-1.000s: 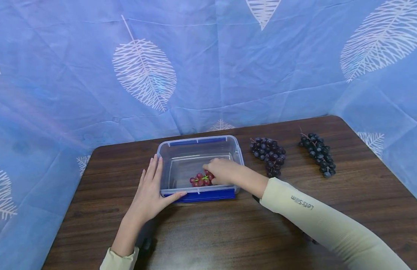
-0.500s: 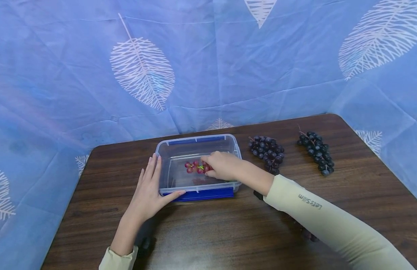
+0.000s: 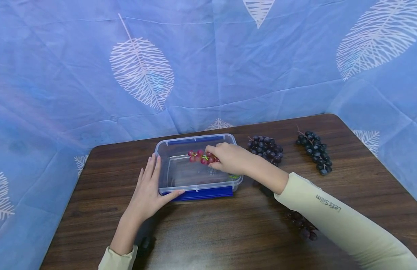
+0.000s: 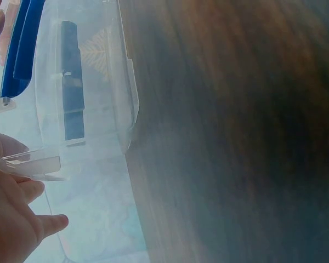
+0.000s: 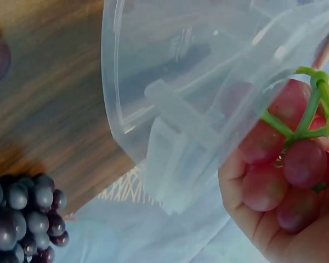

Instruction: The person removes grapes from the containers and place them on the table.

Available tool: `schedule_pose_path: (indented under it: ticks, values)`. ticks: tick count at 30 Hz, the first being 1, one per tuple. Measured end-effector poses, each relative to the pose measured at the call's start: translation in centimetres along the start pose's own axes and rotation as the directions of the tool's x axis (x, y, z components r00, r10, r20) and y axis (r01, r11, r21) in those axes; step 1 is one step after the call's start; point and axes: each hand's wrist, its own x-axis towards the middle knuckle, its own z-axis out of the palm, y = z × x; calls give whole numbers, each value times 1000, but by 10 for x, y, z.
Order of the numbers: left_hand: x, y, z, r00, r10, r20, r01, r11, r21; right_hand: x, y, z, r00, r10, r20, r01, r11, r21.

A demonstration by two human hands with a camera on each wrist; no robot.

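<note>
My right hand [image 3: 232, 157] grips a bunch of red grapes [image 3: 199, 157] with green stems, up over the right part of a clear plastic container [image 3: 194, 188] with blue latches. Close up in the right wrist view, the red grapes [image 5: 288, 170] lie against the palm, partly behind the translucent container wall [image 5: 137, 71]. My left hand [image 3: 144, 198] rests at the container's front left corner, fingers straight along its left side and thumb on the front edge. The left wrist view shows the fingers against the container's corner.
To the right of the container lie a purple-black grape bunch [image 3: 267, 148] and a darker, greenish-black grape bunch [image 3: 313, 150]. Under my right forearm a dark red grape bunch [image 3: 304, 227] is partly hidden. A blue leaf-patterned cloth [image 3: 194, 75] hangs behind the brown table [image 3: 201, 232].
My right hand has lifted the red grapes from the container's front area up and toward its back right. My left hand stays at the corner.
</note>
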Motion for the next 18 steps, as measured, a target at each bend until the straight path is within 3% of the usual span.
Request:
schedule_pose_path:
  ticks: [18]
  values:
    - [-1,-1,1,1000,5,-7,-5,1000,-9,-25,6,-16,998,18,-67,-18,1000,-2]
